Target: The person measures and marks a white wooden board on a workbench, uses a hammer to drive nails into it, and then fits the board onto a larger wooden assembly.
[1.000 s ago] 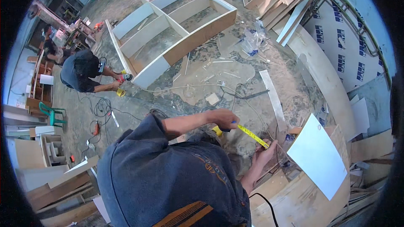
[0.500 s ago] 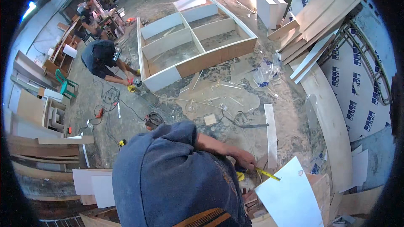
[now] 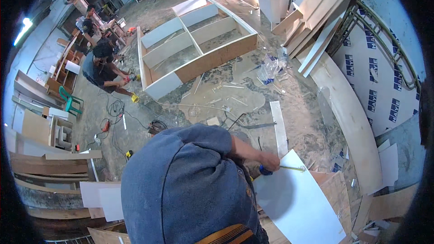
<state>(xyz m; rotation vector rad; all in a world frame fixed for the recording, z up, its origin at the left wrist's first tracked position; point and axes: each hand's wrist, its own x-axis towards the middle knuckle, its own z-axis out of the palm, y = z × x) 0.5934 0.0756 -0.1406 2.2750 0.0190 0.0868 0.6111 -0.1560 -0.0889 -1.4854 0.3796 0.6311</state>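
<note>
Head view: tape measure point(image 3: 265, 171) at a white panel point(image 3: 298, 199), right of lower centre.
Tape measure: compact blue case, fingers of the left hand point(image 3: 271, 160) closed around it, at the panel's upper-left edge; thin yellow blade point(image 3: 293, 168) extended rightward across the panel's top corner. Handling, judged: light; case firm, best gripped by its sides; blade springy, liable to kink, better held flat near its tip. Right hand: out of sight; finger state cannot be told. White panel: flat, probably stiff, fairly light, slick-faced, corners apt to chip; best taken by opposite edges. Showing at its right: wooden board point(image 3: 337, 190). Above it: long pale strip point(image 3: 279, 126). Farther out: divided frame point(image 3: 221, 61), upper centre; co-worker point(image 3: 101, 69), upper left.
</note>
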